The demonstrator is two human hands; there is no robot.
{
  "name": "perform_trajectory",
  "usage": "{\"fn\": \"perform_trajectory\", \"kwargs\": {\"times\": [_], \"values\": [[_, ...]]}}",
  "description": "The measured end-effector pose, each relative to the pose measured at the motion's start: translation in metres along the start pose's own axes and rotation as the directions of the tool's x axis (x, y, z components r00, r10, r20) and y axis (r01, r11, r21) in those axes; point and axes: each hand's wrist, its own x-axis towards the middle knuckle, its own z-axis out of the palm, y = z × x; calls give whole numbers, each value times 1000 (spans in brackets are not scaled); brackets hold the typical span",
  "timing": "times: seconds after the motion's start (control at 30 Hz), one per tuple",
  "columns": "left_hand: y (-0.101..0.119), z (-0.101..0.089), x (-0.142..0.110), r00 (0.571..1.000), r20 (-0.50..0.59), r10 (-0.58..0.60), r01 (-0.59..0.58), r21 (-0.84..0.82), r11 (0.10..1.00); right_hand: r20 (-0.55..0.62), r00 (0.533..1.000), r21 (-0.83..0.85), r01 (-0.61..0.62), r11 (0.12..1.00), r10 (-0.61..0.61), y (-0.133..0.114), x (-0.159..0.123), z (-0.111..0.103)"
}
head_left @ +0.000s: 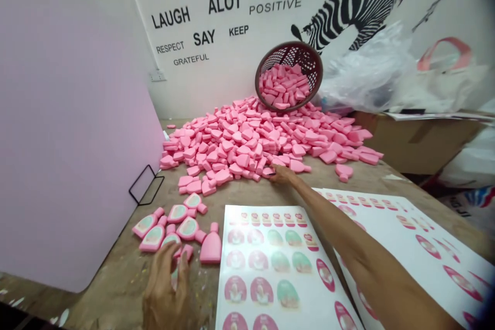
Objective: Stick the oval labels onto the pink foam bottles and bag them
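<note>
At the lower left, my left hand (166, 286) has its fingers and thumb closed around a small pink toy bottle (187, 253), largely hidden by them. Several pink bottles with pale oval stickers, such as this stickered bottle (152, 237), lie just beyond it. A plain pink bottle (211, 245) lies flat to its right. My right hand (281, 174) reaches out to the near edge of a large heap of pink bottles (232, 136). Its fingertips close on a bottle there, partly hidden. Under my right forearm, a sticker sheet (247, 221) with round and oval stickers lies on the table.
A brown mesh basket (258, 80) lies tipped at the back, with bottles inside it. Another sticker sheet (390, 227) is at the right. A pale purple board (73, 129) stands on the left beside a black wire stand (133, 193). Behind the right edge is a cardboard box (417, 139).
</note>
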Motion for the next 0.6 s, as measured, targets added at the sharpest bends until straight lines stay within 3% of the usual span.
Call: {"fn": "perform_trajectory", "kwargs": {"times": [0.13, 0.2, 0.27, 0.33, 0.43, 0.5, 0.6], "values": [[42, 14, -11, 977, 206, -55, 110, -267, 957, 247, 958, -121, -119, 986, 146, -17, -19, -16], [69, 25, -16, 907, 404, -121, 282, -365, 887, 287, 938, -161, -156, 975, 197, -34, -53, -29], [94, 38, -23, 825, 548, -139, 455, -497, 739, 301, 929, -161, -173, 972, 215, -58, -101, -45], [114, 47, -34, 783, 606, -143, 554, -572, 605, 327, 924, -78, -182, 980, 198, -83, -151, -61], [133, 50, -51, 733, 638, -235, 653, -564, 505, 433, 895, 193, -205, 959, 104, -104, -208, -82], [136, 46, -59, 698, 658, -282, 701, -549, 455, 434, 897, 308, -239, 921, 88, -100, -227, -90], [132, 38, -67, 643, 711, -285, 738, -477, 477, 312, 935, 231, -246, 941, 168, -79, -240, -92]]}}
